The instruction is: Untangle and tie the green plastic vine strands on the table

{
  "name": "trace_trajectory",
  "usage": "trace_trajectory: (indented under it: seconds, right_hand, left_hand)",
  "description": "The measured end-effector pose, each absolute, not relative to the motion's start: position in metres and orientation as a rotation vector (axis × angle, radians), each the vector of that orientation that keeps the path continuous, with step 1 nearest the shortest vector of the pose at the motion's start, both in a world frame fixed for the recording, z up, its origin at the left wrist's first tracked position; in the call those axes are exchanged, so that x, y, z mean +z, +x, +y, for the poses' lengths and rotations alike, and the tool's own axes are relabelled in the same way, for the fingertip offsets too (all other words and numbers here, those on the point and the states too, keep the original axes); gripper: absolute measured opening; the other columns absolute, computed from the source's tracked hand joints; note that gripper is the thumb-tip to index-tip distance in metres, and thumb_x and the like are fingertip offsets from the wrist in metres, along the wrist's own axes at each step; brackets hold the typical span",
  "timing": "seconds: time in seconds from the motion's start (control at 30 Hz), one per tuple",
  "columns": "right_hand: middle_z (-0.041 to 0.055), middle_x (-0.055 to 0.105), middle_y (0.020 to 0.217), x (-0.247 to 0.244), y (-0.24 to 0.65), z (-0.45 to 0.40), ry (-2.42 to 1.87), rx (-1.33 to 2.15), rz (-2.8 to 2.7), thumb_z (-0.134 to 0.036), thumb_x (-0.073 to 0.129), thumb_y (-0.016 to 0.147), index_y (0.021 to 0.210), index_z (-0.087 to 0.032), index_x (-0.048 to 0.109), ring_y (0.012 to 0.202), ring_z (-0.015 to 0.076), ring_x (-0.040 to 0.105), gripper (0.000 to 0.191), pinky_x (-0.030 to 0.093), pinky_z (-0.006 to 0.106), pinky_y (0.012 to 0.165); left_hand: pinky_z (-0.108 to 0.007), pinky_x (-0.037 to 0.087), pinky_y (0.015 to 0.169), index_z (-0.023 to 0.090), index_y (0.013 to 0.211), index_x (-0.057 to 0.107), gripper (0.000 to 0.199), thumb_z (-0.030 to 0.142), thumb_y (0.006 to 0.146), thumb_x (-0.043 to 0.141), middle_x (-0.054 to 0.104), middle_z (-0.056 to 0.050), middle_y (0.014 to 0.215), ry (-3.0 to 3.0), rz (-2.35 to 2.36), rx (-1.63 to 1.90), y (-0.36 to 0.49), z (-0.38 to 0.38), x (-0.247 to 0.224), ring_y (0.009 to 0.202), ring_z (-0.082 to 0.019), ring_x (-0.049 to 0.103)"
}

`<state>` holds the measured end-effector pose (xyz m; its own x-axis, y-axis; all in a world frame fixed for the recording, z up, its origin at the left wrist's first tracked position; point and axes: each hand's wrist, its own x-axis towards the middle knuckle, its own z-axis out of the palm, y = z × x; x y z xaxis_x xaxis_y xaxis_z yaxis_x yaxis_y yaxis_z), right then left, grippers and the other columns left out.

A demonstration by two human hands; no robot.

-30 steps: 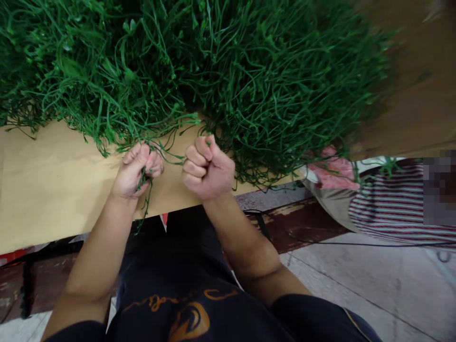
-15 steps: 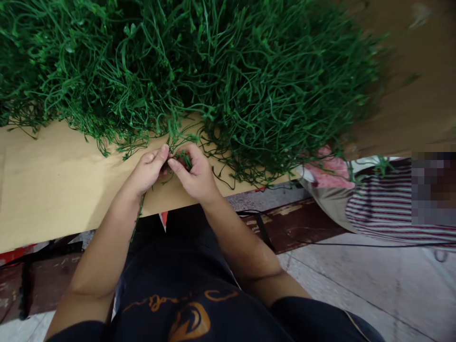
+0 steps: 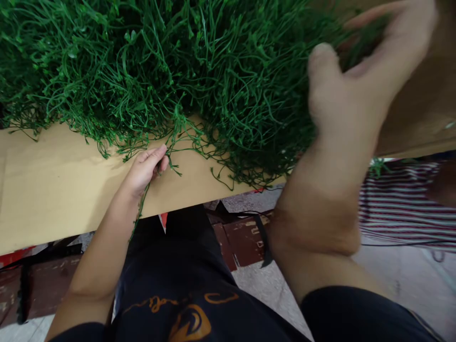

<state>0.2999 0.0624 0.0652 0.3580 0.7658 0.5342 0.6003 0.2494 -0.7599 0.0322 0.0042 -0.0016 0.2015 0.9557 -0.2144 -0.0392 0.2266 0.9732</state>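
My left hand (image 3: 147, 166) is closed in a pinch near the front edge of the board, around a thin green artificial-plant stem (image 3: 141, 209). Part of that stem hangs down below the wrist, and little sprigs show by the fingertips. Off to the right, my right hand (image 3: 356, 90) is raised over the right end of a big heap of green artificial sprigs (image 3: 171, 66). Its thumb and fingers are spread apart, somewhat blurred. Green shows between them, and whether any of it touches the palm I cannot make out.
The heap rests on a tan cardboard-like surface (image 3: 71, 180). Below the front edge are a worn dark-red wooden bar (image 3: 245, 242) and pale floor tiles (image 3: 256, 285). At the right, a person in striped clothing (image 3: 395, 204) is partly hidden behind my right arm.
My right hand has left my left hand's side, swung up and right over the heap, and its curled fingers have spread. My left hand has stayed nearly in place with the stem.
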Motion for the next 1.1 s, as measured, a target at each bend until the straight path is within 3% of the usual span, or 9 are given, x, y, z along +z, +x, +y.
trace_trajectory:
  seconds: [0.07, 0.1, 0.17, 0.23, 0.33, 0.47, 0.73, 0.9, 1.1]
  right_hand:
    - [-0.0001, 0.055, 0.118, 0.068, 0.3, 0.058, -1.626, -0.175, -1.428, -0.049, 0.063, 0.065, 0.102, -0.016, 0.06, 0.112, 0.027, 0.042, 0.05, 0.024, 0.042, 0.091]
    - [0.0044, 0.054, 0.12, 0.065, 0.292, 0.05, -1.613, -0.336, -1.503, -0.049, 0.061, 0.07, 0.11, -0.015, 0.058, 0.114, 0.0286, 0.042, 0.052, 0.025, 0.043, 0.093]
    - [0.0096, 0.058, 0.108, 0.05, 0.266, 0.03, -1.367, -0.4, -1.62, -0.035, 0.056, 0.081, 0.106, -0.015, 0.061, 0.109, 0.0253, 0.049, 0.032, 0.033, 0.042, 0.092]
    - [0.0081, 0.06, 0.086, 0.029, 0.234, 0.009, -1.043, -0.144, -1.852, -0.019, 0.054, 0.083, 0.088, -0.016, 0.062, 0.091, 0.0201, 0.055, 0.01, 0.043, 0.038, 0.083]
    - [0.0093, 0.058, 0.091, 0.0, 0.195, -0.006, -0.845, 0.194, -1.965, -0.022, 0.053, 0.083, 0.094, -0.017, 0.059, 0.089, 0.0199, 0.057, 0.013, 0.05, 0.036, 0.074]
    - [0.0078, 0.057, 0.091, -0.018, 0.183, -0.001, -0.907, 0.461, -1.906, -0.026, 0.052, 0.083, 0.099, -0.017, 0.054, 0.083, 0.0163, 0.056, 0.018, 0.051, 0.033, 0.07]
    - [0.0067, 0.053, 0.092, -0.016, 0.183, 0.0, -0.9, 0.499, -1.802, -0.021, 0.053, 0.082, 0.095, -0.018, 0.05, 0.086, 0.0157, 0.053, 0.014, 0.049, 0.031, 0.07]
    - [0.0063, 0.051, 0.088, -0.02, 0.182, 0.002, -0.859, 0.517, -1.854, -0.02, 0.05, 0.084, 0.094, -0.018, 0.054, 0.084, 0.0163, 0.051, 0.011, 0.047, 0.034, 0.073]
    - [0.0057, 0.045, 0.09, -0.022, 0.182, 0.0, -0.941, 0.522, -1.775, -0.023, 0.054, 0.081, 0.092, -0.018, 0.054, 0.079, 0.0138, 0.049, 0.012, 0.045, 0.03, 0.063]
  left_hand:
    - [-0.023, 0.011, 0.039, 0.017, 0.049, 0.044, 0.048, 0.054, 0.078, 0.05, 0.03, 0.006, 0.041, 1.071, 1.096, 0.943, 0.032, 0.004, -0.001, 0.037, -0.004, 0.021]
    - [-0.024, 0.011, 0.039, 0.016, 0.049, 0.045, 0.047, 0.053, 0.078, 0.05, 0.032, 0.005, 0.041, 1.08, 1.095, 0.949, 0.032, 0.004, -0.001, 0.037, -0.004, 0.022]
    - [-0.024, 0.012, 0.04, 0.016, 0.049, 0.046, 0.045, 0.049, 0.079, 0.049, 0.035, 0.004, 0.042, 1.12, 1.089, 0.96, 0.033, 0.004, -0.001, 0.038, -0.004, 0.024]
    - [-0.025, 0.014, 0.041, 0.016, 0.049, 0.047, 0.042, 0.043, 0.08, 0.049, 0.037, 0.003, 0.043, 1.167, 1.067, 0.961, 0.034, 0.004, -0.002, 0.039, -0.005, 0.026]
    - [-0.025, 0.015, 0.042, 0.015, 0.048, 0.047, 0.038, 0.037, 0.08, 0.049, 0.038, 0.003, 0.045, 1.169, 1.022, 0.95, 0.034, 0.002, -0.002, 0.041, -0.005, 0.028]
    - [-0.026, 0.013, 0.042, 0.016, 0.049, 0.044, 0.035, 0.036, 0.077, 0.049, 0.034, 0.004, 0.044, 1.117, 0.944, 0.905, 0.031, 0.001, 0.0, 0.04, -0.006, 0.026]
    - [-0.024, 0.017, 0.041, 0.015, 0.048, 0.049, 0.03, 0.032, 0.073, 0.05, 0.037, 0.003, 0.045, 1.104, 0.947, 0.861, 0.035, 0.001, 0.001, 0.041, -0.006, 0.03]
    - [-0.02, 0.021, 0.04, 0.014, 0.051, 0.053, 0.027, 0.029, 0.072, 0.049, 0.048, 0.001, 0.051, 1.1, 0.976, 0.846, 0.034, 0.001, 0.0, 0.045, -0.006, 0.037]
    - [-0.017, 0.027, 0.042, 0.014, 0.053, 0.055, 0.028, 0.028, 0.076, 0.046, 0.053, 0.0, 0.055, 1.154, 1.015, 0.833, 0.034, 0.002, -0.001, 0.052, -0.007, 0.045]
